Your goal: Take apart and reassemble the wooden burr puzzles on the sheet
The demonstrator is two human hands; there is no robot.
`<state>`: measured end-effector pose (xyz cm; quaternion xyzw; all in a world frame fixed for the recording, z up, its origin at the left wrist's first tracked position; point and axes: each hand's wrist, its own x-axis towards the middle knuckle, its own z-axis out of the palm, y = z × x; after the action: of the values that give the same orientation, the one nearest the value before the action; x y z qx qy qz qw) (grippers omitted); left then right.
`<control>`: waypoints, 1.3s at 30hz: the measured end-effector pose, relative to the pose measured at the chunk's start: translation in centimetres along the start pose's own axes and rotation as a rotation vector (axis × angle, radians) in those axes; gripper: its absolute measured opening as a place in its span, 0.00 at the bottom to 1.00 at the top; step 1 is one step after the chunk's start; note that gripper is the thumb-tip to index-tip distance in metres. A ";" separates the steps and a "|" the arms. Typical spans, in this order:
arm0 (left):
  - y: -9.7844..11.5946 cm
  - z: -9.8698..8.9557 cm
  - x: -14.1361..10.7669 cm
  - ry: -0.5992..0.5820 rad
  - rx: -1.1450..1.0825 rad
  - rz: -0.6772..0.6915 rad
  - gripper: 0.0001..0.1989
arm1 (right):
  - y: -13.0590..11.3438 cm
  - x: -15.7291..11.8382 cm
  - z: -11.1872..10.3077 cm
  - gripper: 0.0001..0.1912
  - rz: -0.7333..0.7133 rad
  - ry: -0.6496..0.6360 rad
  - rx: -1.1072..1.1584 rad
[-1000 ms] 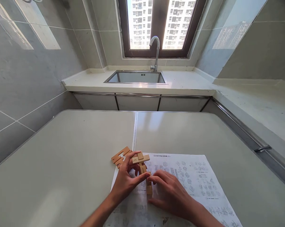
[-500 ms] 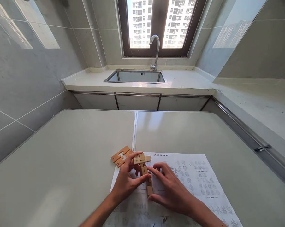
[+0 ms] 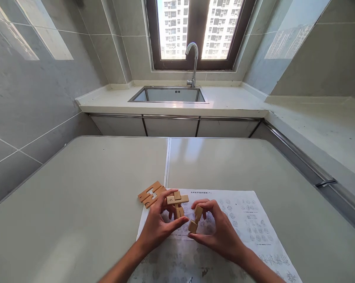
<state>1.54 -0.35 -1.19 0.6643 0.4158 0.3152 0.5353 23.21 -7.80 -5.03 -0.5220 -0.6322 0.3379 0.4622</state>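
I see a person's two hands over a table (image 3: 77, 188). The left hand (image 3: 158, 224) pinches a little bunch of joined wooden blocks (image 3: 177, 199) between its thumb and fingers. The bunch sits up above the far left part of a big printed sheet (image 3: 265, 239). The right hand (image 3: 221, 230) grips one small wooden piece (image 3: 197, 214), thumb at the near end and fingers at the far end. This piece is tilted, just to the right of the left thumb. I can't tell if they touch. Farther left, some flat wooden pieces (image 3: 151, 194) lie partly behind the left hand.

The wood looks light and hard, so I think it won't bend or squash. It looks smooth, so it might slip a bit. The small piece has a thin middle, which could be its weak spot. The fat ends look best to hold. The bunch might wobble, so holding it around its middle seems safest.
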 end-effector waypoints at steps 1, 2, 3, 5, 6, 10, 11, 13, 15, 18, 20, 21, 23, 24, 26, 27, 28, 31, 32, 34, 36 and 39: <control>0.0 0.0 0.0 -0.002 -0.002 -0.003 0.35 | 0.0 0.0 0.0 0.31 0.029 0.017 0.028; 0.0 0.1 0.0 -0.004 -0.005 -0.006 0.35 | -0.1 0.1 0.0 0.31 0.068 0.024 0.071; 0.0 0.1 0.0 -0.004 -0.006 -0.007 0.35 | -0.2 0.2 0.0 0.30 0.113 0.022 0.128; 0.0 0.2 0.0 -0.007 -0.009 -0.007 0.34 | -0.4 0.4 -0.3 0.30 0.198 -0.007 0.262; 0.0 0.2 0.0 -0.008 -0.011 -0.005 0.34 | -0.5 0.6 -0.4 0.30 0.231 -0.032 0.326; -0.2 0.3 0.0 -0.015 -0.024 -0.005 0.34 | -0.7 1.2 -1.0 0.36 0.299 -0.132 0.531; -0.2 0.3 0.1 -0.015 -0.029 -0.008 0.34 | -0.6 1.3 -1.0 0.37 0.313 -0.151 0.575; -0.1 0.4 0.1 -0.015 -0.035 -0.016 0.34 | -0.6 1.4 -1.1 0.38 0.349 -0.175 0.643; 0.0 0.4 0.1 -0.014 -0.037 -0.023 0.35 | -0.5 1.5 -1.0 0.37 0.388 -0.182 0.685; 0.2 0.5 0.1 -0.007 -0.035 -0.022 0.35 | -0.4 1.4 -0.9 0.36 0.424 -0.161 0.720; 0.2 0.5 0.1 -0.004 -0.029 -0.014 0.34 | -0.4 1.3 -0.9 0.36 0.432 -0.153 0.734; 0.2 0.6 0.1 -0.003 -0.025 -0.011 0.34 | -0.4 1.3 -0.9 0.35 0.429 -0.155 0.739; 0.2 0.6 0.1 -0.005 -0.018 -0.007 0.34 | -0.4 1.2 -0.9 0.33 0.406 -0.164 0.744; 0.2 0.6 0.1 -0.007 -0.017 -0.007 0.34 | -0.4 1.3 -0.9 0.31 0.390 -0.167 0.741; 0.2 0.6 0.0 -0.017 -0.016 -0.011 0.35 | -0.5 1.3 -0.9 0.24 0.351 -0.168 0.710; 0.2 0.6 0.0 -0.022 -0.016 -0.012 0.35 | -0.5 1.4 -0.8 0.21 0.329 -0.163 0.686; 0.1 0.6 0.0 -0.024 -0.014 -0.011 0.35 | -0.5 1.4 -0.8 0.20 0.307 -0.155 0.655; -0.1 0.6 0.0 -0.010 0.015 0.004 0.35 | -0.6 1.4 -0.7 0.19 0.233 -0.104 0.472; -0.3 0.6 0.0 -0.003 0.030 0.014 0.35 | -0.6 1.3 -0.6 0.18 0.198 -0.070 0.386; -0.5 0.6 -0.1 -0.002 0.072 0.039 0.35 | -0.6 1.2 -0.6 0.15 0.121 0.000 0.234; -0.7 0.7 -0.1 -0.013 0.113 0.076 0.34 | -0.6 1.0 -0.5 0.13 0.059 0.045 0.155; -1.0 0.7 -0.1 -0.033 0.155 0.134 0.33 | -0.6 0.7 -0.2 0.09 0.008 0.074 0.087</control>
<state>1.92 -0.67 -2.36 0.7352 0.3847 0.3062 0.4666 23.21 -7.29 -4.26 -0.5162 -0.5971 0.3476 0.5062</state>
